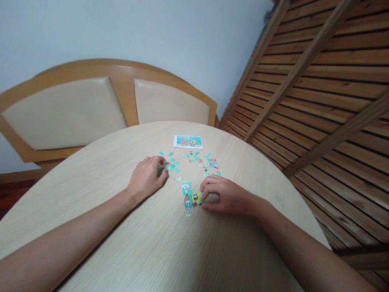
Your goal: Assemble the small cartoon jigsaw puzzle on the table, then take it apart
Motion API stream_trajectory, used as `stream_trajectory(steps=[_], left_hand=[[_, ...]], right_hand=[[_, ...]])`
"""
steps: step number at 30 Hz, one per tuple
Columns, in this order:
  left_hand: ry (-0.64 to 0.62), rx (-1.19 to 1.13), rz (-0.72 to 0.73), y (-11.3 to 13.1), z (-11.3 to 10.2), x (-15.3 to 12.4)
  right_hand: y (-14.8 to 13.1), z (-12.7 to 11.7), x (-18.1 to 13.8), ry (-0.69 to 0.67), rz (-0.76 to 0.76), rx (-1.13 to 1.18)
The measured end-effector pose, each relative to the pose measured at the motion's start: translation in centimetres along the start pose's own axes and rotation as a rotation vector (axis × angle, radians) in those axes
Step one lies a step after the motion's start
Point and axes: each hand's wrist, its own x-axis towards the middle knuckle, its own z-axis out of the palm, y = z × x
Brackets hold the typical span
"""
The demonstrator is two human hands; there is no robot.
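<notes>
My left hand [148, 176] rests on the round table [127, 227], fingers curled and pinched on a loose teal puzzle piece at the edge of a scatter of small pieces [194, 161]. On the other side, my right hand [223, 194] has its fingertips pressed against a small joined cluster of puzzle pieces [191, 197] showing a yellow cartoon figure. A printed reference picture [187, 141] lies flat beyond the loose pieces.
A wooden bench with two cream padded backs [91, 109] stands behind the table against a pale blue wall. Slatted wooden panelling [319, 101] runs along the right. The table's rim curves away close on the right.
</notes>
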Motion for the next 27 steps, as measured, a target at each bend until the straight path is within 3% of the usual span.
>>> stream_trajectory(steps=[9,19,27], left_hand=[[-0.045,-0.024,-0.056,0.06,0.12,0.0],[-0.007,-0.074,-0.062,-0.15,0.37,0.05],[-0.014,-0.27,-0.038,-0.09,0.37,-0.03]], right_hand=[[-0.36,-0.25,0.03,-0.035,0.056,-0.013],[-0.33,-0.2,-0.08,-0.017,0.083,0.007],[-0.34,-0.02,0.04,-0.02,0.069,-0.004]])
